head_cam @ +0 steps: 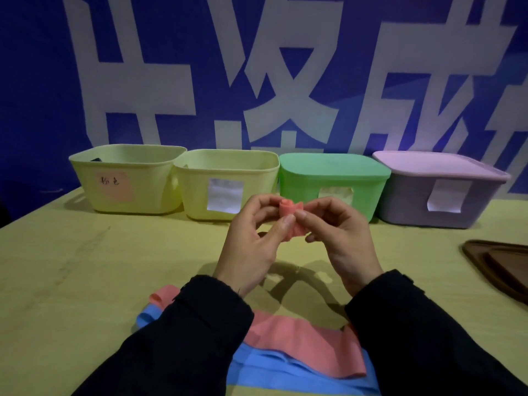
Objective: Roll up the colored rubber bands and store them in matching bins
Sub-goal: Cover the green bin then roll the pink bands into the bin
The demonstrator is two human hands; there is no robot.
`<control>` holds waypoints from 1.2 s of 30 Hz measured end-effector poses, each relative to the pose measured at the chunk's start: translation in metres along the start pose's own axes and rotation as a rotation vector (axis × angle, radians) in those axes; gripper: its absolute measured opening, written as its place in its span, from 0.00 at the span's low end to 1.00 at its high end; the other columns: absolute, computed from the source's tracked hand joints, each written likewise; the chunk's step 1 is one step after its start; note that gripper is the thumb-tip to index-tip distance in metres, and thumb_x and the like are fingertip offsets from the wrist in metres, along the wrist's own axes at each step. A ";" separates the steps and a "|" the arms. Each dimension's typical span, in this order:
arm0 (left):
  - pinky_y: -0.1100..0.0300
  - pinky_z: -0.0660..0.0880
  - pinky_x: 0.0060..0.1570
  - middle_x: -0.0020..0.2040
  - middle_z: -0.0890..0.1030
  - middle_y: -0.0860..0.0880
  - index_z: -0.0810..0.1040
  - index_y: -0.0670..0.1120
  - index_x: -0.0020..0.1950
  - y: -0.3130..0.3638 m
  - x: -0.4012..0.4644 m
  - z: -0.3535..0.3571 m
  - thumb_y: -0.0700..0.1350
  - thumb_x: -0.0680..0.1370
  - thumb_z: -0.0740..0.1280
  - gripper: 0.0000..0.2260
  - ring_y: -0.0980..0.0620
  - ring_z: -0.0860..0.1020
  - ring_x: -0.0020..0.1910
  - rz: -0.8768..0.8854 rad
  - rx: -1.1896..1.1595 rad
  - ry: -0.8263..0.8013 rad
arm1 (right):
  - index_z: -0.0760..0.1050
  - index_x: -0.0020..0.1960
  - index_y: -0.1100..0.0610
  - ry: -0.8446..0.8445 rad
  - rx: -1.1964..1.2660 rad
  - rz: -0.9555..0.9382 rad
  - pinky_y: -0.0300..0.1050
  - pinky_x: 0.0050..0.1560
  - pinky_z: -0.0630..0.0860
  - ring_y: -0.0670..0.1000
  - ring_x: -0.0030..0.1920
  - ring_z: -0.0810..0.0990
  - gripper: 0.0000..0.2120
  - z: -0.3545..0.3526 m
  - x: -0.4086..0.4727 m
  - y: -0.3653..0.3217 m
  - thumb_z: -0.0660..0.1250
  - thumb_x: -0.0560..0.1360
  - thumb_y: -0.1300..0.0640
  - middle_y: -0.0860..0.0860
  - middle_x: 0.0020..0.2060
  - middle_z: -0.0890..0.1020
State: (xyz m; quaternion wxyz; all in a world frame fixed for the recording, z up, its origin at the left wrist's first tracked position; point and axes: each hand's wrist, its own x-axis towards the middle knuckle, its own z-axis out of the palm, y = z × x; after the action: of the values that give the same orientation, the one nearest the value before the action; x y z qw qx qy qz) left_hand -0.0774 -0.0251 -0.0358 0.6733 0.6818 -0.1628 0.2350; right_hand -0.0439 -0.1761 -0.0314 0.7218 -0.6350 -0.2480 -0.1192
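Note:
A pink band roll (289,214) is held up above the table between both hands. My left hand (251,241) pinches it from the left with thumb and fingers, and my right hand (340,238) pinches it from the right. More flat pink band (297,341) lies on the table near me, over blue bands (285,375). Four bins stand in a row at the back: a yellow open bin with a pink label (125,178), a second yellow open bin (225,184), a green lidded bin (331,178) and a purple lidded bin (437,190).
A dark brown tray (500,267) sits at the table's right edge. The pale wooden table (85,267) runs back to a blue wall with large white characters, just behind the bins.

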 end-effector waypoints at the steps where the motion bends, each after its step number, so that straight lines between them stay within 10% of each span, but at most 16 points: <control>1: 0.58 0.80 0.48 0.54 0.85 0.50 0.77 0.49 0.59 -0.001 0.001 -0.001 0.39 0.80 0.69 0.09 0.53 0.83 0.54 0.009 -0.001 -0.006 | 0.80 0.46 0.58 0.000 -0.005 0.004 0.41 0.36 0.77 0.48 0.39 0.82 0.10 0.000 0.000 -0.001 0.75 0.69 0.54 0.50 0.37 0.84; 11: 0.49 0.79 0.58 0.53 0.84 0.49 0.77 0.53 0.67 -0.008 0.003 -0.004 0.41 0.84 0.63 0.14 0.49 0.82 0.53 -0.016 0.043 -0.073 | 0.80 0.44 0.57 -0.028 -0.001 0.028 0.42 0.37 0.76 0.50 0.39 0.81 0.09 0.000 -0.001 -0.002 0.76 0.68 0.54 0.50 0.36 0.84; 21: 0.56 0.78 0.44 0.49 0.80 0.37 0.77 0.45 0.54 0.005 0.002 -0.002 0.42 0.77 0.69 0.07 0.47 0.79 0.44 -0.158 -0.417 -0.067 | 0.74 0.44 0.65 -0.141 0.015 0.153 0.48 0.38 0.81 0.55 0.34 0.83 0.17 -0.001 -0.002 -0.010 0.72 0.70 0.51 0.56 0.32 0.82; 29: 0.60 0.78 0.49 0.54 0.86 0.46 0.76 0.45 0.59 0.006 0.003 -0.001 0.38 0.84 0.61 0.06 0.52 0.83 0.51 -0.120 -0.126 0.026 | 0.79 0.46 0.63 -0.098 -0.146 0.032 0.51 0.44 0.82 0.56 0.39 0.85 0.12 -0.004 0.002 -0.008 0.76 0.69 0.57 0.58 0.38 0.85; 36: 0.47 0.79 0.61 0.52 0.85 0.50 0.82 0.49 0.53 0.033 0.022 -0.030 0.40 0.77 0.74 0.07 0.49 0.84 0.50 -0.160 0.048 0.015 | 0.82 0.45 0.61 -0.147 -0.271 -0.007 0.53 0.45 0.83 0.59 0.40 0.85 0.08 0.001 0.026 -0.037 0.76 0.70 0.57 0.56 0.38 0.86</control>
State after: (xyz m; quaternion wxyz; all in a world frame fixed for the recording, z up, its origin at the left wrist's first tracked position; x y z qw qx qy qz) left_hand -0.0795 0.0051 0.0037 0.6746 0.7069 -0.0970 0.1892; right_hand -0.0404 -0.1775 0.0138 0.6091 -0.7328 -0.2839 -0.1073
